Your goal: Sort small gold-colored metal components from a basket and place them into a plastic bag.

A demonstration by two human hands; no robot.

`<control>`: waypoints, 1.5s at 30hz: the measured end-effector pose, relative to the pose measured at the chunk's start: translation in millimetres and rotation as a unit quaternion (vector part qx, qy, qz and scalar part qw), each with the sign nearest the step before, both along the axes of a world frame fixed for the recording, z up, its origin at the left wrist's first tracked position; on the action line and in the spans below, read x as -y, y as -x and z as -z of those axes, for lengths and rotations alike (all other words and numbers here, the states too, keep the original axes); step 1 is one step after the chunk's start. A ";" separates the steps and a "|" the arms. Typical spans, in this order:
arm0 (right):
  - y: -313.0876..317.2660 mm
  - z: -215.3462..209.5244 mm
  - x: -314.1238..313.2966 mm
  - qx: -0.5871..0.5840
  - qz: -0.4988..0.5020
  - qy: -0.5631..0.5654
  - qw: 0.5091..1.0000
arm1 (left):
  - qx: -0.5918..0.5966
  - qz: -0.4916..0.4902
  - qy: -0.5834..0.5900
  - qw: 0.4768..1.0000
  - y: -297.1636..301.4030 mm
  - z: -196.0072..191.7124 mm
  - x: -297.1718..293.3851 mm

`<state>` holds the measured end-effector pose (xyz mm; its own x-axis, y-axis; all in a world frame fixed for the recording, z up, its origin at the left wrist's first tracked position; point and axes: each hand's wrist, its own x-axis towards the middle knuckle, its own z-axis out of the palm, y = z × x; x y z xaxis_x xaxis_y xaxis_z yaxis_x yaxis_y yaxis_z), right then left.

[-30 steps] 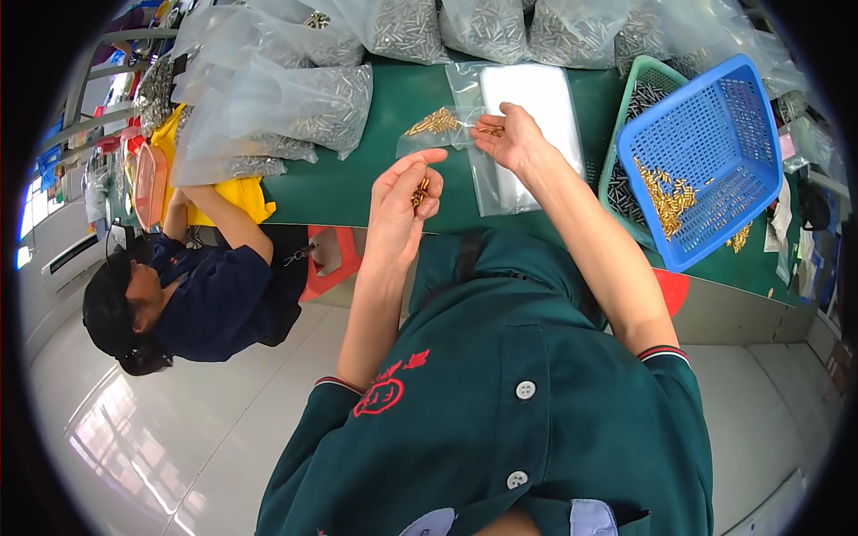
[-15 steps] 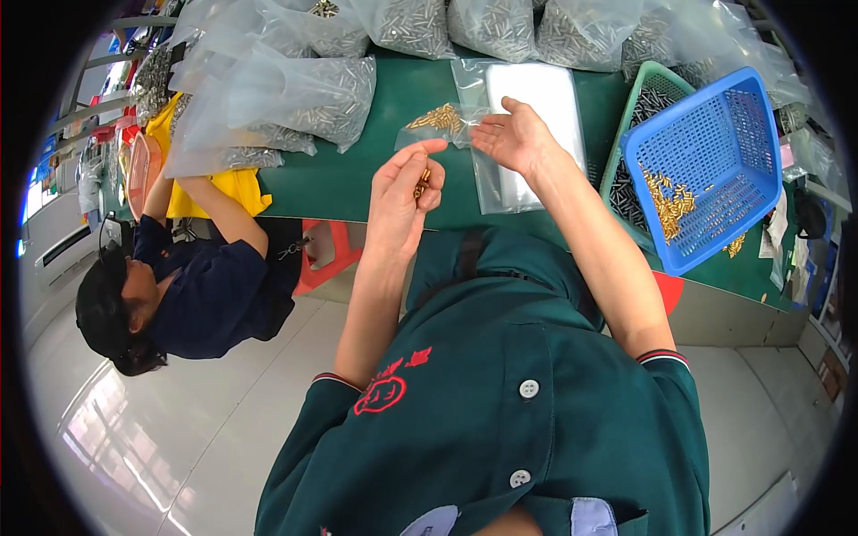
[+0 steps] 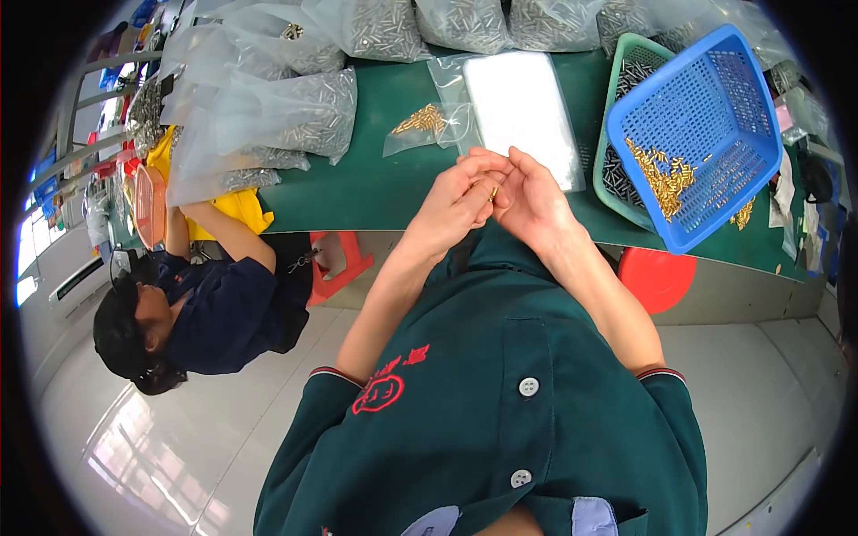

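My left hand (image 3: 458, 204) is closed round small gold-coloured metal pieces (image 3: 494, 191); a bit of them shows between thumb and fingers. Beside it, my right hand (image 3: 539, 204) is cupped palm up with its fingers stretched out against the left fingers; I see nothing gripped in it. Both hands are at the table's near edge, close to my body. Just beyond them lies a small clear bag (image 3: 413, 141) with gold pieces inside. A stack of flat clear plastic bags (image 3: 523, 103) lies past the right hand.
A blue basket (image 3: 693, 116) with gold pieces rests tilted on a green basket (image 3: 614, 174) of dark pieces, at right. Bulging bags of grey metal pieces (image 3: 313, 112) line the green table's (image 3: 380, 183) back and left. A person (image 3: 210, 304) works at left; a red stool (image 3: 657, 277) stands below.
My left hand has moved right and my right hand has come back toward me, so they now meet. The view has shifted a little.
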<state>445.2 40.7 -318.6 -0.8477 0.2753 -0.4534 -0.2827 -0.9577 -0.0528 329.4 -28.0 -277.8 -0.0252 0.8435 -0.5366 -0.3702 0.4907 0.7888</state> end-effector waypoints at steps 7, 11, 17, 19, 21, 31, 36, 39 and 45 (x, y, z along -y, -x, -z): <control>6.3 -14.9 3.4 0.099 0.032 0.043 0.994 | -0.088 -0.011 0.022 0.996 -6.9 -1.1 -4.1; 1.9 -10.3 2.7 0.070 0.031 0.029 0.997 | -0.057 -0.015 0.033 0.998 -3.5 -7.2 -3.6; 2.5 -22.6 0.7 0.087 0.040 0.050 0.994 | -0.031 -0.011 -0.008 0.999 -4.4 -5.5 1.3; 2.3 -19.8 1.6 0.080 0.036 0.041 0.995 | -0.018 -0.041 0.002 0.999 -5.4 -4.2 1.9; -1.6 -8.5 3.1 0.073 0.034 0.032 0.996 | -0.033 -0.045 0.005 0.998 -8.2 -6.4 0.6; 0.2 -14.4 4.0 0.088 0.050 0.051 0.994 | -0.015 -0.076 -0.011 0.997 -5.8 -6.6 3.4; 0.1 -10.7 5.2 0.075 0.059 0.059 0.994 | -0.017 -0.109 -0.012 0.994 -6.4 -9.0 3.6; 2.0 -14.7 5.1 0.080 0.055 0.059 0.994 | -0.013 -0.136 -0.022 0.990 -7.3 -8.9 2.4; 0.8 -9.7 7.1 0.041 0.050 0.031 0.997 | -0.014 -0.123 -0.040 0.992 -8.3 -5.4 1.2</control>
